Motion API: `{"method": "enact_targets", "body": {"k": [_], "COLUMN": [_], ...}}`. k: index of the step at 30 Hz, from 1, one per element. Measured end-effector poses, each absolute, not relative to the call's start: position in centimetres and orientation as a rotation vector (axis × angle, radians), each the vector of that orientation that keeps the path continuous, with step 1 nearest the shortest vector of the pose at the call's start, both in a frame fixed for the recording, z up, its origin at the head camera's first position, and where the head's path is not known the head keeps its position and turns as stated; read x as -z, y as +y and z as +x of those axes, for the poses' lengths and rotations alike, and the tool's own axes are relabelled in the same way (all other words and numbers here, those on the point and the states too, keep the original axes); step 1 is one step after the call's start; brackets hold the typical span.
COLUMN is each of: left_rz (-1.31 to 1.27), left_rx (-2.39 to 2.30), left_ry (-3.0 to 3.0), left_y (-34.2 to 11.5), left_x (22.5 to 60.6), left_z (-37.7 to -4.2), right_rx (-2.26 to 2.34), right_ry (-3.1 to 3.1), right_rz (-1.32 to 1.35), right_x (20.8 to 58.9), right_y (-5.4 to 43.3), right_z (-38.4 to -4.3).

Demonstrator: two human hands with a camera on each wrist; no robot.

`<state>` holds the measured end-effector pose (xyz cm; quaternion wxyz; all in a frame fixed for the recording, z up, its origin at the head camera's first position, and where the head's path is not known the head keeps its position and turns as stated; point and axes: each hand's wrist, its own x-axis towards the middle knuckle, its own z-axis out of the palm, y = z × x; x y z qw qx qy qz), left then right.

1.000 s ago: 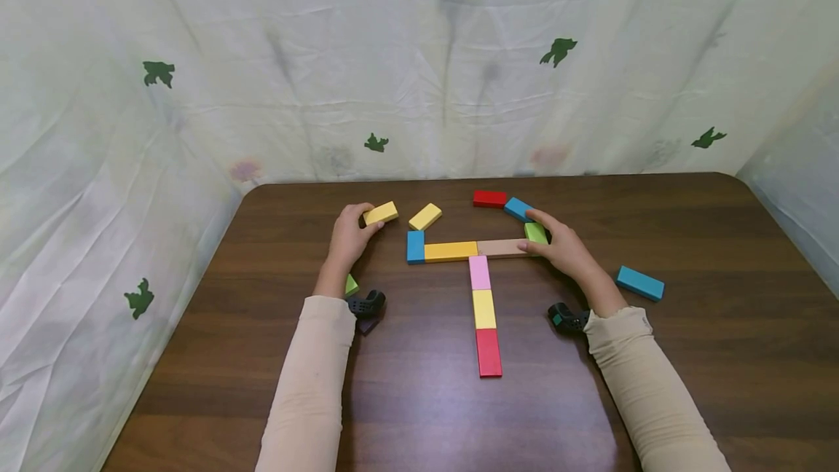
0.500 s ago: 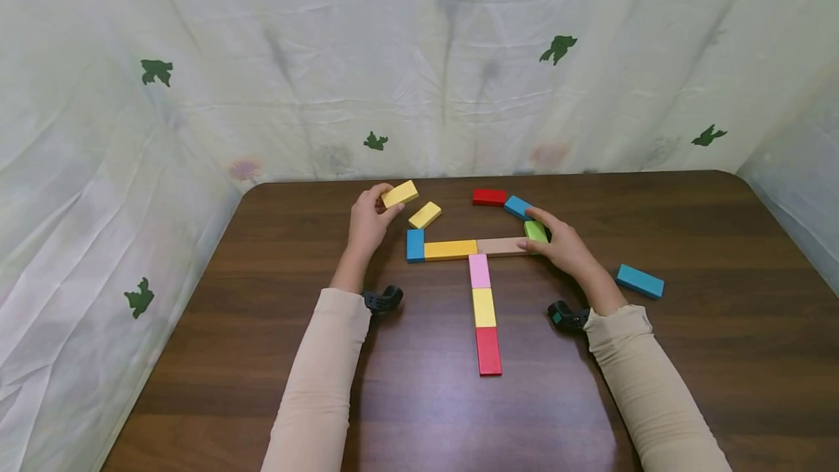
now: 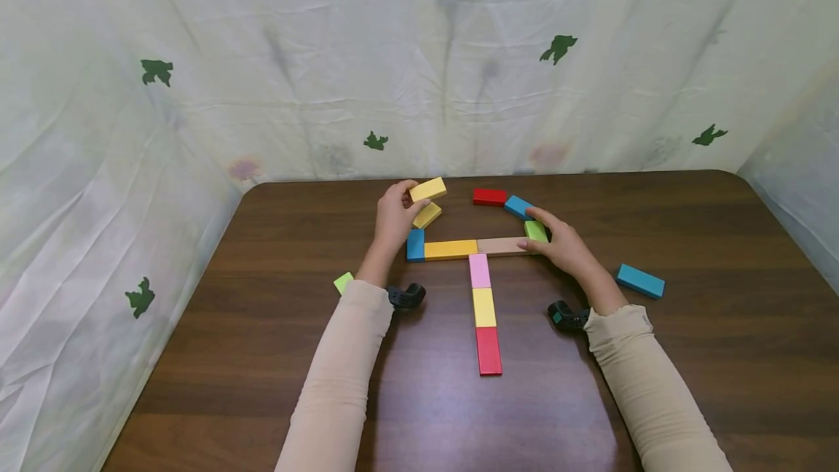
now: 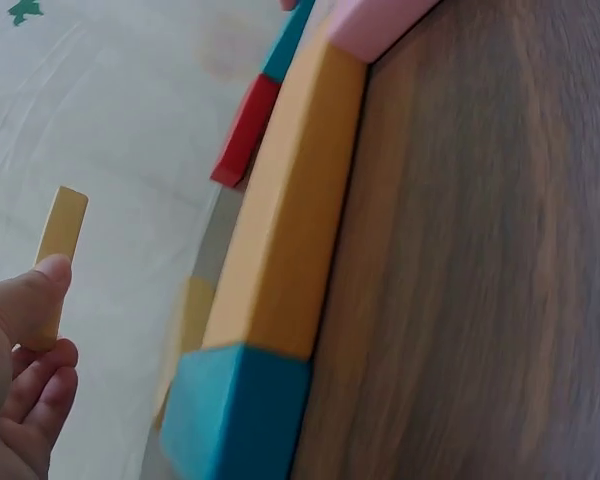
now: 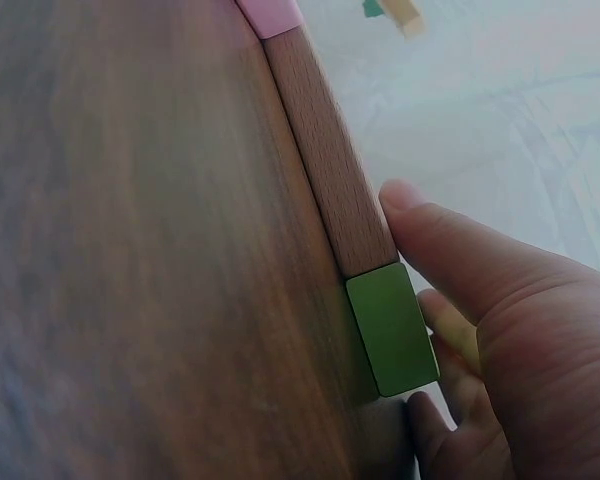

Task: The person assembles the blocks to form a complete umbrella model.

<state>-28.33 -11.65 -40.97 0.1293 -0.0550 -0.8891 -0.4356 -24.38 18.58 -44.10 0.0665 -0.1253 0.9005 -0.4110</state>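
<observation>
My left hand [image 3: 393, 218] pinches a yellow block [image 3: 428, 189] between thumb and fingers, raised above a second yellow block [image 3: 427, 215] that lies slanted on the table. In the left wrist view the held yellow block [image 4: 63, 222] points upward from the thumb. My right hand [image 3: 564, 245] curves round a green block [image 3: 535, 231], its thumb at the plain wooden block [image 3: 502, 246] and its index fingertip by a blue block [image 3: 518, 207]. Close up in the right wrist view, fingers sit behind the green block [image 5: 393, 330], partly hidden.
An orange-yellow block [image 3: 451, 250] joins the wooden block, with a blue block [image 3: 416, 245] at its left end. Pink [image 3: 479, 271], yellow [image 3: 484, 307] and red [image 3: 488, 350] blocks run toward me. Around them lie a red block [image 3: 489, 197], a blue block [image 3: 640, 281] and a light-green block [image 3: 343, 282].
My left hand has moved right and away from me with the yellow block, from left of the slanted yellow block to above it. The right hand stays where it was.
</observation>
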Motion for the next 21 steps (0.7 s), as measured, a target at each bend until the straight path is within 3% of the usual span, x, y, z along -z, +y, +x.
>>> {"method": "enact_targets", "body": {"k": [21], "left_rz": [-0.098], "left_rx": [0.981], "left_ry": [-2.757], "left_y": [-7.9], "left_x": [42.5], "left_z": [-29.8], "right_rx": [1.255], "right_ry": [2.722], "right_rz": [-0.404], "right_x": [44.2], "right_y": [18.5], "right_z": [-24.4]}}
